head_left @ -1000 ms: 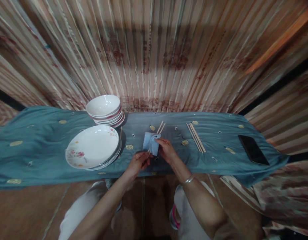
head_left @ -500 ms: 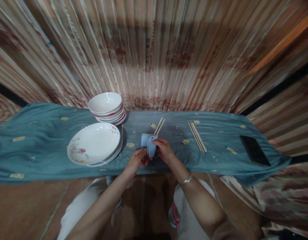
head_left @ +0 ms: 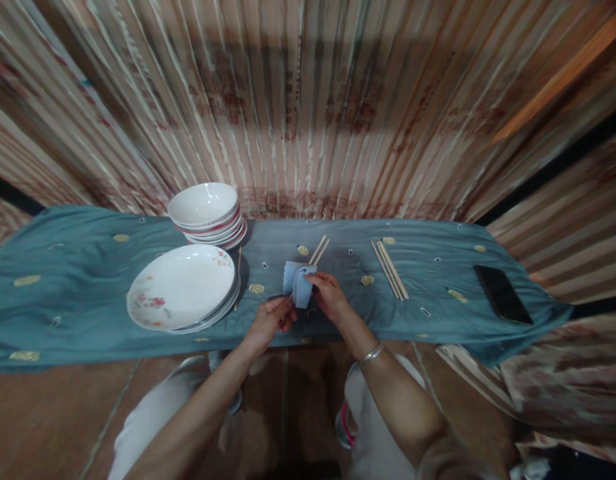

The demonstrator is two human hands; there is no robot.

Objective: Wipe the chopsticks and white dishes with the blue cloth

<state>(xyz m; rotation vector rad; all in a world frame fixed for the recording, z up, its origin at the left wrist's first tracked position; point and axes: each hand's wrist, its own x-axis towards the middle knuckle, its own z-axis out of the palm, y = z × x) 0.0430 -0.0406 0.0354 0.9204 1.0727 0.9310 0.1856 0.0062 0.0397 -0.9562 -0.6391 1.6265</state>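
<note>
My right hand point(head_left: 329, 295) is closed on a small light-blue cloth point(head_left: 297, 283) wrapped round a pair of wooden chopsticks point(head_left: 319, 249), whose far ends stick out beyond the cloth. My left hand point(head_left: 271, 319) pinches the near ends of those chopsticks just below the cloth. Both hands are over the middle of a teal cloth-covered table point(head_left: 78, 287).
A stack of flowered white plates point(head_left: 182, 290) lies left of my hands, with a stack of white bowls point(head_left: 206, 212) behind it. More chopsticks point(head_left: 389, 269) lie to the right. A black phone point(head_left: 503, 293) rests near the right end. A striped curtain point(head_left: 308, 113) hangs behind.
The blue cloth has slid a little along the chopsticks between my hands, and its folds have bunched up. The view has shifted slightly.
</note>
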